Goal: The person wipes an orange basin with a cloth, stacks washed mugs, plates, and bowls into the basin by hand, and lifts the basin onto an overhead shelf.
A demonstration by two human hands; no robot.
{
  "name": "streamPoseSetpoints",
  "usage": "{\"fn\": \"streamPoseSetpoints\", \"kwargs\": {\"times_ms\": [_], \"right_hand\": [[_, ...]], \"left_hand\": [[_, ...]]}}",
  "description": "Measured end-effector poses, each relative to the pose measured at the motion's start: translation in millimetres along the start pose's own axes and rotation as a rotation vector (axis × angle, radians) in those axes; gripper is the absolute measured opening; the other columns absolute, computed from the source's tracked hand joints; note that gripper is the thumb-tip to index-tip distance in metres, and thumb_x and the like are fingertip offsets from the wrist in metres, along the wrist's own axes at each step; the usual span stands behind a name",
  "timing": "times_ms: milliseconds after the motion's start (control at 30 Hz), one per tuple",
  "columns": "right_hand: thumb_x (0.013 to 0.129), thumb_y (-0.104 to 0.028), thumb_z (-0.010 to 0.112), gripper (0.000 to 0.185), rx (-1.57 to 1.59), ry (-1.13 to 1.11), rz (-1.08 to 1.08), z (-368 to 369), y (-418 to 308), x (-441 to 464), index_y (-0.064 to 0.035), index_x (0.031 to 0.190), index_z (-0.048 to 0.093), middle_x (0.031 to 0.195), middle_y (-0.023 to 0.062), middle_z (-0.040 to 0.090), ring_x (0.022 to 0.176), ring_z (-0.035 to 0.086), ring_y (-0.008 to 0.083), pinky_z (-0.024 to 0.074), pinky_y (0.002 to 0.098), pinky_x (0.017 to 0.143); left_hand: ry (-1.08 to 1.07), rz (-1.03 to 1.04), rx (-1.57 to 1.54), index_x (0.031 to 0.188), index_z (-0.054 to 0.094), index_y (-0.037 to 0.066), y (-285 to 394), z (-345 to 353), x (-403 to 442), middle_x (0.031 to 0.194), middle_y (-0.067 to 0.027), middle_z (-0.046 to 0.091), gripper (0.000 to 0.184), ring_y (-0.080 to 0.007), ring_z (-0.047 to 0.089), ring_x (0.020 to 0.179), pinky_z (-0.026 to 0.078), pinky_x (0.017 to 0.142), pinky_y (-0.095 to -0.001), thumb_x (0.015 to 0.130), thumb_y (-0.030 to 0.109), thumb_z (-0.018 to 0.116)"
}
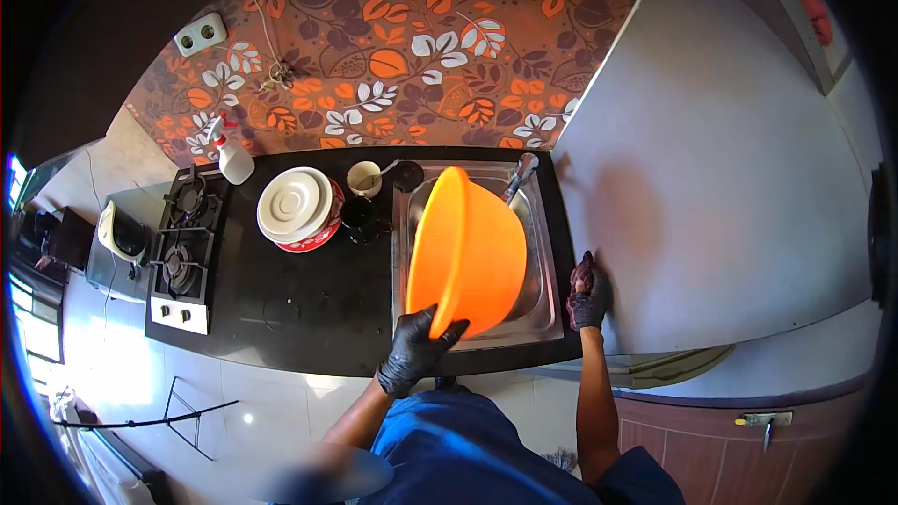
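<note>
Leaning above the metal sink (pixel 538 304), the orange basin (pixel 486 262) is grasped at its rim by the gloved left hand (pixel 413 348); the gloved right hand (pixel 590 307) clutches a dark reddish cloth (pixel 582 279) at the black counter's (pixel 313 304) right end, beside a pale panel (pixel 730 159); left of the sink stand a cup (pixel 362 180), a dark mug (pixel 358 219) and stacked plates (pixel 292 205) (the lowest is red); farther left, a spray bottle (pixel 236 163) and the stove (pixel 180 312); leafy orange wallpaper (pixel 388 63) rises behind.

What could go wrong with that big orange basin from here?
Only the left hand holds the orange basin, by its rim, so it might tip or slip into the sink. If it swings sideways, it could knock the dark mug beside the sink or bump the faucet.
</note>
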State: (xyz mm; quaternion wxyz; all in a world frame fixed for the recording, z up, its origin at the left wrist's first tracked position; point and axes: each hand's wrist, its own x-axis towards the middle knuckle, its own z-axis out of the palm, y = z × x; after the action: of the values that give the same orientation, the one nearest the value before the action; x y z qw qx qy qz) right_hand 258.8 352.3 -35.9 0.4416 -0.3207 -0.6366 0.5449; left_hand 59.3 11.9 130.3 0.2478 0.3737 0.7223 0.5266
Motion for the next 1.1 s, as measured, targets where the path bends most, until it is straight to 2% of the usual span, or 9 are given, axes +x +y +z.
{"fn": "streamPoseSetpoints", "kwargs": {"times_ms": [33, 167, 333, 400, 500, 600, 667, 867, 1100], "right_hand": [[0.085, -0.02, 0.059, 0.026, 0.124, -0.009, 0.101, -5, 9, -1, -0.0051, 0.106, 0.059, 0.087, 0.0048, 0.062, 0.075, 0.056, 0.0164, 0.0452, 0.0277, 0.071], [0.087, -0.018, 0.056, 0.019, -0.994, -0.175, -0.467, 3, -31, -26, -0.0054, 0.101, 0.061, 0.079, 0.003, 0.059, 0.071, 0.054, 0.0143, 0.0438, 0.0268, 0.067], [0.088, -0.039, 0.057, 0.045, -0.577, -0.257, 0.064, 66, -91, -38, -0.0014, 0.112, 0.06, 0.092, 0.0045, 0.061, 0.078, 0.054, 0.0167, 0.0436, 0.0286, 0.075], [0.092, -0.028, 0.052, 0.031, -0.304, -0.368, 0.052, 105, -95, -55, -0.0041, 0.109, 0.059, 0.078, 0.0025, 0.058, 0.068, 0.054, 0.0142, 0.0446, 0.0261, 0.065], [0.091, -0.033, 0.054, 0.038, -0.152, -0.507, 0.251, 175, -137, -78, -0.0026, 0.113, 0.058, 0.081, 0.0028, 0.06, 0.068, 0.055, 0.015, 0.0463, 0.0273, 0.065], [0.09, -0.032, 0.056, 0.038, -0.346, -0.653, 0.164, 217, -113, -98, -0.0016, 0.113, 0.057, 0.082, 0.0055, 0.062, 0.066, 0.056, 0.0166, 0.0471, 0.0289, 0.062], [0.086, -0.025, 0.059, 0.034, -0.282, -0.679, -0.109, 244, -112, -116, -0.0017, 0.111, 0.057, 0.081, 0.0081, 0.064, 0.066, 0.058, 0.0196, 0.0479, 0.0311, 0.063], [0.078, -0.008, 0.062, 0.026, -0.246, -0.678, 0.043, 277, -44, -151, 0.0008, 0.102, 0.058, 0.075, 0.0036, 0.061, 0.062, 0.055, 0.0145, 0.0458, 0.0243, 0.06], [0.076, -0.011, 0.064, 0.022, -0.581, -0.634, 0.103, 290, -64, -167, -0.0006, 0.094, 0.06, 0.072, 0.005, 0.062, 0.063, 0.056, 0.0174, 0.0463, 0.0277, 0.061]], "left_hand": [[0.011, -0.009, 0.001, 0.097, 0.062, 0.001, -2, 0, -2, 0.088, -0.0062, 0.064, 0.023, -0.0149, 0.059, 0.071, 0.048, 0.063, -0.0298, 0.08, 0.015, 0.068], [-0.145, 0.422, 0.46, 0.099, 0.062, 0.002, -22, 1, -12, 0.093, -0.0107, 0.064, 0.023, -0.0246, 0.063, 0.076, 0.05, 0.065, -0.0342, 0.079, 0.011, 0.064], [-0.241, 0.332, 0.706, 0.103, 0.06, 0.003, -48, -6, -36, 0.098, -0.0118, 0.062, 0.025, -0.0309, 0.063, 0.079, 0.051, 0.066, -0.0368, 0.078, 0.01, 0.061], [-0.218, 0.284, 0.732, 0.103, 0.06, 0.003, -68, -11, -49, 0.099, -0.0118, 0.062, 0.025, -0.0304, 0.063, 0.079, 0.051, 0.067, -0.0367, 0.079, 0.01, 0.06], [-0.186, 0.232, 0.785, 0.103, 0.059, 0.004, -103, -20, -70, 0.101, -0.0117, 0.061, 0.024, -0.0289, 0.063, 0.078, 0.052, 0.067, -0.0361, 0.081, 0.011, 0.058], [-0.173, 0.144, 0.831, 0.103, 0.059, 0.005, -135, -29, -90, 0.101, -0.0112, 0.061, 0.023, -0.0287, 0.063, 0.078, 0.053, 0.067, -0.0361, 0.081, 0.012, 0.058], [-0.183, 0.066, 0.874, 0.102, 0.058, 0.006, -146, -42, -100, 0.1, -0.0108, 0.06, 0.021, -0.0284, 0.062, 0.078, 0.053, 0.068, -0.0361, 0.082, 0.014, 0.058], [-0.233, -0.044, 0.756, 0.102, 0.057, 0.009, -156, -94, -112, 0.099, -0.0104, 0.06, 0.021, -0.0279, 0.062, 0.077, 0.054, 0.067, -0.0357, 0.084, 0.018, 0.056], [-0.269, 0.265, 0.91, 0.103, 0.058, 0.007, -190, -126, -111, 0.101, -0.011, 0.06, 0.028, -0.0281, 0.062, 0.084, 0.051, 0.073, -0.0374, 0.083, 0.026, 0.058]]}}
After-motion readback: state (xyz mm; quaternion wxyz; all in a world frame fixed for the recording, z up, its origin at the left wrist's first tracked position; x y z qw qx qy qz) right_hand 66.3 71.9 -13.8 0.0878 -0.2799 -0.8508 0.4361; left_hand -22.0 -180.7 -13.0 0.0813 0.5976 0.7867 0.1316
